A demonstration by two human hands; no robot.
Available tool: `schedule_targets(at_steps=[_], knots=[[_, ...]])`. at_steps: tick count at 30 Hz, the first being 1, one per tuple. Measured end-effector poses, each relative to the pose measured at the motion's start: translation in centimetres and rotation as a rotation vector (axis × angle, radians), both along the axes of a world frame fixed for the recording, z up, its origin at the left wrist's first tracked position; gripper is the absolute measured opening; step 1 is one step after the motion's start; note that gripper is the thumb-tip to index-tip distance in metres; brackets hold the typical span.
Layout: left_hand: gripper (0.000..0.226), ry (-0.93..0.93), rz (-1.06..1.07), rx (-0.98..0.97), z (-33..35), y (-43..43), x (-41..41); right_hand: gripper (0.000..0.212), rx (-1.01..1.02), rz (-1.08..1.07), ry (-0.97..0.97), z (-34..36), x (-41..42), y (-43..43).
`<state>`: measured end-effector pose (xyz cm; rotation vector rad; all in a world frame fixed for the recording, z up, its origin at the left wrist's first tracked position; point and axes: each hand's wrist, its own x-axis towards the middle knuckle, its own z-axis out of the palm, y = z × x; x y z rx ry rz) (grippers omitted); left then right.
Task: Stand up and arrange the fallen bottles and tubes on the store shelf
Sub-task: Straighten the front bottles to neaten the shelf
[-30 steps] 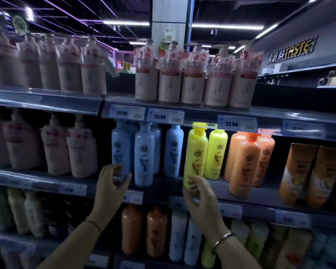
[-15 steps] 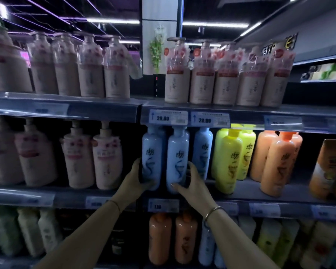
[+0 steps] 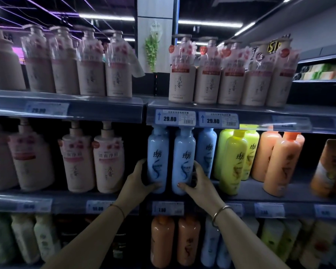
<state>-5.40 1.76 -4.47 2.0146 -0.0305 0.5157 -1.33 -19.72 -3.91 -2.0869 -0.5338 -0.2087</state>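
Two light blue bottles stand upright side by side at the front of the middle shelf [image 3: 246, 191]. My left hand [image 3: 138, 183] is wrapped around the lower part of the left blue bottle [image 3: 158, 152]. My right hand [image 3: 198, 183] grips the lower part of the right blue bottle [image 3: 183, 154]. A third blue bottle [image 3: 207, 150] stands just behind and to the right. Yellow bottles [image 3: 234, 162] and orange bottles [image 3: 279, 166] stand upright further right on the same shelf.
Cream pump bottles [image 3: 107, 158] fill the middle shelf's left part and the top shelf [image 3: 202, 109]. Price tags [image 3: 177, 118] hang along the shelf edges. The lower shelf holds orange bottles [image 3: 162, 241], pale blue bottles and green-white ones.
My right hand left the yellow bottle and moved left onto the second blue bottle. My left hand stayed on the left blue bottle. The view shifted left and closer.
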Motion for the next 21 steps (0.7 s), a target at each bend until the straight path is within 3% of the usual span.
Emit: schedule_targets(at_steps=[21], knots=[[0.088, -0.021, -0.020, -0.015, -0.68, -0.86, -0.05, 0.089, -0.010, -0.004, 0.007, -0.33, -0.04, -0.91]])
